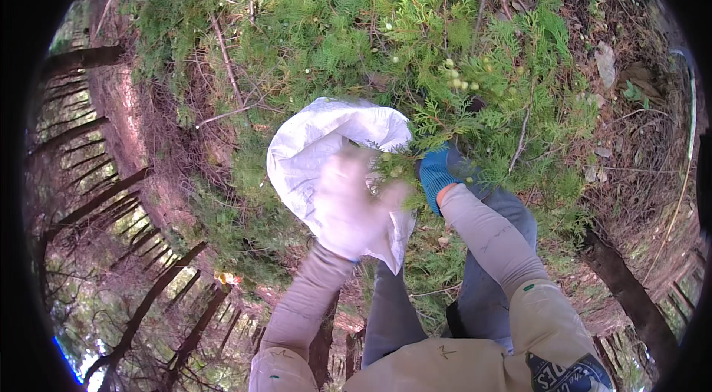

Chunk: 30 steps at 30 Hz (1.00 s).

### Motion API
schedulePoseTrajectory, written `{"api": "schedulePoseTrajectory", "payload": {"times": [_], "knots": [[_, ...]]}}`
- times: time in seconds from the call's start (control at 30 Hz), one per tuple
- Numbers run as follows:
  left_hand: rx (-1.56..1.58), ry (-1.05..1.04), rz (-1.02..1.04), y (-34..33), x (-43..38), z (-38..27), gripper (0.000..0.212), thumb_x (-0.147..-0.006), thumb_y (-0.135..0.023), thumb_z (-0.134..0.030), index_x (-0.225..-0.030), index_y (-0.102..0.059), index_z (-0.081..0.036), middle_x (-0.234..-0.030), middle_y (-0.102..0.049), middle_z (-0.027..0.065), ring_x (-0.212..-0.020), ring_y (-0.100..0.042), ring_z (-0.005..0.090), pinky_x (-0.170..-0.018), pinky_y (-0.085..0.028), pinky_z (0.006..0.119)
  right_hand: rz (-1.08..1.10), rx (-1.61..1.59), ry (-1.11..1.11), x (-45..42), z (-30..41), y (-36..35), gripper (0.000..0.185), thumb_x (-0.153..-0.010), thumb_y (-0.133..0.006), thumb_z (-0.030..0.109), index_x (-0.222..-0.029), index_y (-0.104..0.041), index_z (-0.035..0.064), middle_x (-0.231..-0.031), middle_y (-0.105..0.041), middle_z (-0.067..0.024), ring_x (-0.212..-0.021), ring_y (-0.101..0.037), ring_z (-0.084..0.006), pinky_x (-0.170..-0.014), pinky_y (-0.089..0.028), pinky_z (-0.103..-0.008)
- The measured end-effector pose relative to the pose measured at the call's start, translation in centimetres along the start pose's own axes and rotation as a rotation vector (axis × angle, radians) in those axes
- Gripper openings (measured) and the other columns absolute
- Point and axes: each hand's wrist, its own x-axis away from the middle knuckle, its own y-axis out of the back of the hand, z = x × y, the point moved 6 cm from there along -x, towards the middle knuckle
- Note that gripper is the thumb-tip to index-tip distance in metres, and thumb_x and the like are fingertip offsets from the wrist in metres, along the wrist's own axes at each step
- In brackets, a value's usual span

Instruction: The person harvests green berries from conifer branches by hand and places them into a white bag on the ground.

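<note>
A white woven sack point(295, 153) with its mouth open lies in front of me, over cut green branches. My left hand point(347, 211), in a pale glove, is at the sack's mouth. It is blurred by motion, so its grip is unclear. To the right of the sack, my right hand point(439, 175) wears a blue knit-cuffed glove. Its fingers are closed around a leafy conifer branch point(397, 161) whose tip, bearing small green cones, hangs by the sack's opening. Foliage partly covers the right fingers. More round green cones point(459, 77) sit on the branches beyond.
Cut conifer branches point(345, 41) cover the ground ahead and around my legs point(389, 303). A bare stick point(225, 58) crosses them at the left. Tree trunks point(628, 292) stand at both sides. A thin pole point(691, 114) shows at the far right, past stones point(605, 64).
</note>
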Motion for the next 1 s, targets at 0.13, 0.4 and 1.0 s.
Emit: {"api": "schedulePoseTrajectory", "payload": {"times": [0.13, 0.4, 1.0], "knots": [[-0.542, -0.500, -0.189, -3.2, 0.6, -4.4, 0.053, -0.063, -0.070, -0.017, -0.115, -0.061, -0.008, -0.125, -0.048, 0.0125, -0.115, -0.047, 0.0249, -0.091, -0.047, 0.050, 0.060, -0.003, 0.001, -0.5, -0.2, -0.4, 0.055, -0.094, -0.051, 0.040, -0.141, -0.047, 0.0125, -0.145, -0.048, -0.0076, -0.134, -0.042, -0.0274, -0.112, -0.028, -0.0430], [-0.898, -0.606, 0.477, -8.8, -0.2, 1.6, 0.009, -0.067, -0.065, -0.013, -0.072, -0.061, -0.007, -0.081, -0.054, 0.0073, -0.082, -0.054, 0.0188, -0.074, -0.047, 0.042, 0.143, 0.024, -0.011, -2.0, -0.1, -1.1, 0.057, -0.093, -0.051, 0.039, -0.143, -0.045, 0.0128, -0.147, -0.046, -0.0073, -0.136, -0.040, -0.0277, -0.114, -0.026, -0.0439], [-0.271, -0.045, -0.004, -1.0, 3.0, 1.8, 0.056, -0.084, -0.068, -0.040, -0.118, -0.059, 0.003, -0.106, -0.065, 0.0227, -0.088, -0.067, 0.0363, -0.079, -0.055, 0.043, 0.291, 0.134, 0.020, -2.4, -0.6, -1.2, 0.044, -0.099, -0.045, 0.031, -0.137, -0.053, 0.0124, -0.142, -0.052, -0.0083, -0.131, -0.046, -0.0274, -0.111, -0.030, -0.0438]]}}
